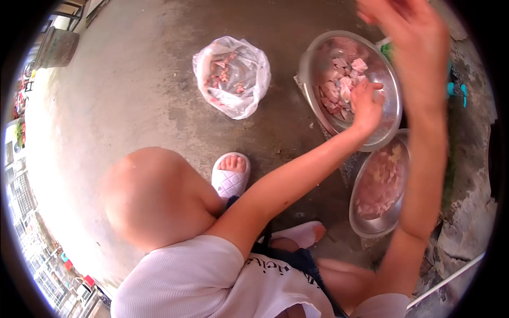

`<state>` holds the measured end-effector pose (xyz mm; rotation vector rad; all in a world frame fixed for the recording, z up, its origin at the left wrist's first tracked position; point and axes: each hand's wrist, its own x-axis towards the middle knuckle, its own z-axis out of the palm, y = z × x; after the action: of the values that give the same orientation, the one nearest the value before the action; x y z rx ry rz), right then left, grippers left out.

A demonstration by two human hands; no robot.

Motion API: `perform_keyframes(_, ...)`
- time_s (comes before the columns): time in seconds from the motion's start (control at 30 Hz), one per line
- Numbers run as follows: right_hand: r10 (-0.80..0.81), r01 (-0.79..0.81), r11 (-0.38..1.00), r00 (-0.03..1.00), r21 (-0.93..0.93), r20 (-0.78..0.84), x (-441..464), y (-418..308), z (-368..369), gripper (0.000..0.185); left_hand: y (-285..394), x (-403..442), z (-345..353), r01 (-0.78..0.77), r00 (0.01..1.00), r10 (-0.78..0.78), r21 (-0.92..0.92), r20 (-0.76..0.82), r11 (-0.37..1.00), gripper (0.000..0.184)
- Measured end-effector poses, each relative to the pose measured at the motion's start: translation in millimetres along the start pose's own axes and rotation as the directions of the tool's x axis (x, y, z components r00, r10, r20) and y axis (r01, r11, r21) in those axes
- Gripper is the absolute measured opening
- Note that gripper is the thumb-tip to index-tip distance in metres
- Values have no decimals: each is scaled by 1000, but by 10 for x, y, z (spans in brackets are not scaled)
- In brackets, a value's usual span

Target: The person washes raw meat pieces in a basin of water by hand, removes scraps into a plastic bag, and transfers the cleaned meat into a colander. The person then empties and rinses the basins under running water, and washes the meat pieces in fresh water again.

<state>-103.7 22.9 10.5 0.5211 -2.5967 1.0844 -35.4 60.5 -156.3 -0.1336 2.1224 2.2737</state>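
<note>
Inside the perforated metal colander [389,108], my left hand [367,103] reaches over chunks of pale pink raw meat [331,93]. Its fingers are apart, the tips near the pieces, and no piece shows clearly held. My right hand [405,24] is raised at the top right, beyond the colander's rim, blurred and partly cut off by the frame; its grip cannot be made out. Below the colander, an oval metal bowl [358,225] holds thin meat pieces in pinkish liquid [379,185]. An open clear plastic bag [249,98] with small reddish scraps [220,71] lies on the ground.
Concrete ground [138,95] surrounds the bag. My feet in pale slippers [230,183] are near the middle, and my bent knee [154,196] is at the left. A teal tap [458,90] and rough wall stand at the right. A grey planter [57,47] is at the upper left.
</note>
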Motion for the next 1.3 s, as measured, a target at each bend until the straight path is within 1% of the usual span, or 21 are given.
perform_keyframes(0.07,-280,285,957,956,48,-85,178,-52,950,12,-120,-39,177,-24,998,30,89,-59,996,31)
perform_keyframes(0.13,-254,228,963,947,146,198,-82,268,2018,13,44,-145,145,-89,993,99,134,-65,987,31)
perform_keyframes(0.2,-102,96,995,944,37,312,26,315,2261,15,69,-183,67,-51,998,51,-5,47,999,32)
perform_keyframes(0.3,9,-50,993,933,103,361,191,139,1801,15,88,-280,31,-16,988,38,-146,146,989,29)
perform_keyframes(0.33,-85,36,986,949,165,304,177,135,1519,14,80,-289,30,-114,980,113,-4,166,994,32)
perform_keyframes(0.37,-94,46,979,965,197,245,122,91,1180,10,132,-307,9,-183,972,188,-49,138,982,35)
perform_keyframes(0.43,169,-243,949,930,200,328,-119,-44,361,12,108,-368,82,-205,964,223,-130,147,970,36)
perform_keyframes(0.47,195,-281,940,906,190,375,-262,87,-4,11,6,-378,193,-164,965,192,-159,181,974,34)
perform_keyframes(0.6,547,-576,798,816,178,190,-1075,218,-919,9,124,-684,210,-103,925,161,-182,344,978,25)
perform_keyframes(0.67,249,-252,917,967,308,51,-1004,-18,-842,12,103,-855,334,-183,914,221,-141,340,973,23)
perform_keyframes(0.73,97,-109,886,994,451,51,-816,-181,-341,9,131,-992,402,-195,892,241,-154,383,969,23)
perform_keyframes(0.8,-153,99,953,972,287,176,-367,-273,368,14,215,-1061,427,-214,873,264,-164,410,963,22)
perform_keyframes(0.87,-153,210,962,945,-176,290,-56,-335,1410,7,257,-1109,452,-226,847,287,-185,447,956,22)
perform_keyframes(0.93,-112,326,901,812,-286,573,-28,-305,1978,16,225,-1135,474,-266,838,299,-136,457,954,23)
perform_keyframes(0.97,-224,344,873,912,-345,343,-201,-208,2221,16,224,-1140,464,-309,825,320,-103,466,945,23)
perform_keyframes(1.03,-322,366,868,930,-337,180,-322,100,2443,15,233,-1150,467,-390,786,379,-84,489,917,23)
perform_keyframes(1.1,-260,333,928,902,-170,344,-368,-98,1435,16,125,-1252,491,-457,721,413,-65,556,887,25)
perform_keyframes(1.13,-249,277,957,937,-86,244,-507,-87,955,14,80,-1309,549,-494,680,437,-73,589,866,26)
perform_keyframes(1.17,-91,137,984,935,-112,344,-653,-136,360,12,95,-1297,492,-299,529,287,-141,799,944,26)
perform_keyframes(1.23,-255,257,966,966,32,-36,-1230,220,-371,11,-164,-1447,513,-278,421,222,-107,879,954,26)
perform_keyframes(1.3,330,-327,938,944,-118,9,-2099,532,-1138,24,-467,-1478,640,-498,478,291,-17,829,867,29)
